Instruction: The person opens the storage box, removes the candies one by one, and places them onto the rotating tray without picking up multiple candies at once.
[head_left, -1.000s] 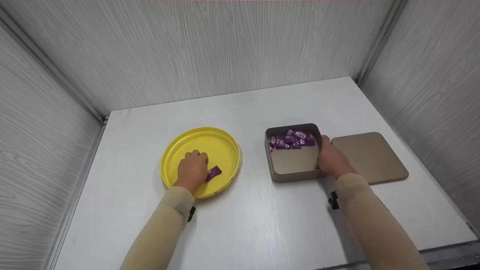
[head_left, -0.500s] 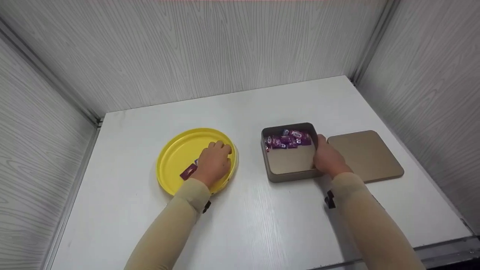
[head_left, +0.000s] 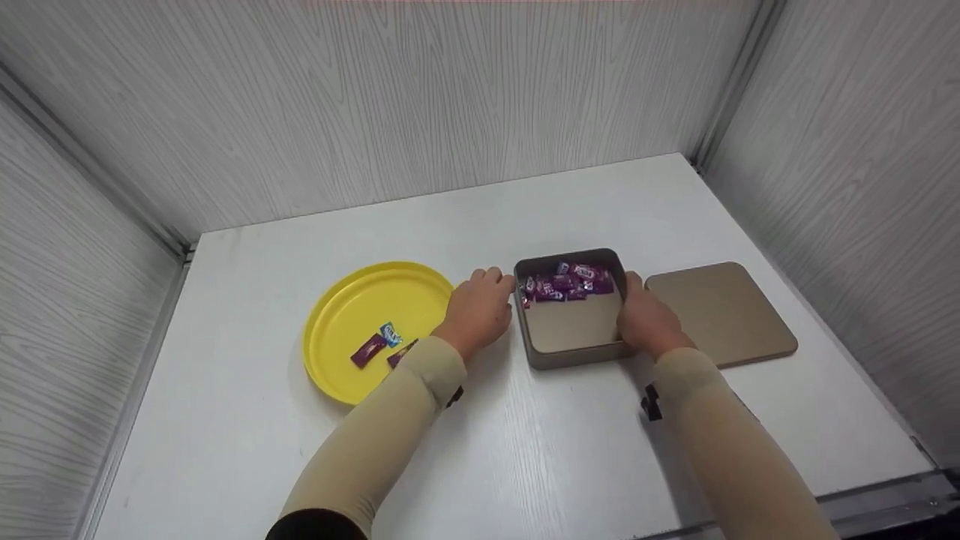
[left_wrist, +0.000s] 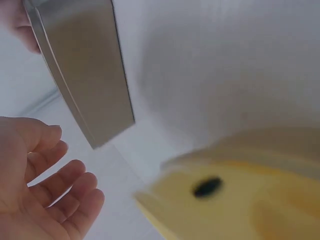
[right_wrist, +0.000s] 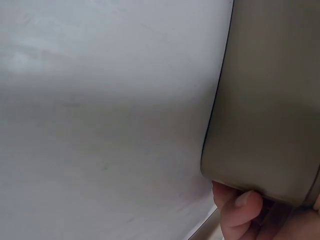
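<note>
My left hand [head_left: 478, 306] is in the gap between the yellow plate [head_left: 322, 330] and the open metal tin [head_left: 577, 356], beside the tin's left wall. In the left wrist view its fingers [left_wrist: 70, 175] are loosely bent, with nothing visible between them. On the plate lie a purple candy [head_left: 368, 350], a blue candy [head_left: 390, 334] and another purple candy [head_left: 400, 354], partly hidden by my sleeve. Several purple-wrapped candies [head_left: 562, 282] fill the tin's far half. My right hand [head_left: 651, 319] grips the tin's right wall; the right wrist view shows fingertips [right_wrist: 242, 205] at its side.
The tin's flat lid [head_left: 720, 311] lies on the white table [head_left: 480, 480], to the right of the tin and partly behind my right hand. Wood-patterned panels [head_left: 390, 97] enclose the table at the back and on both sides.
My left hand has moved right from the plate to beside the tin, uncovering candies on the plate. The right hand has kept its grip on the tin. The view has shifted slightly.
</note>
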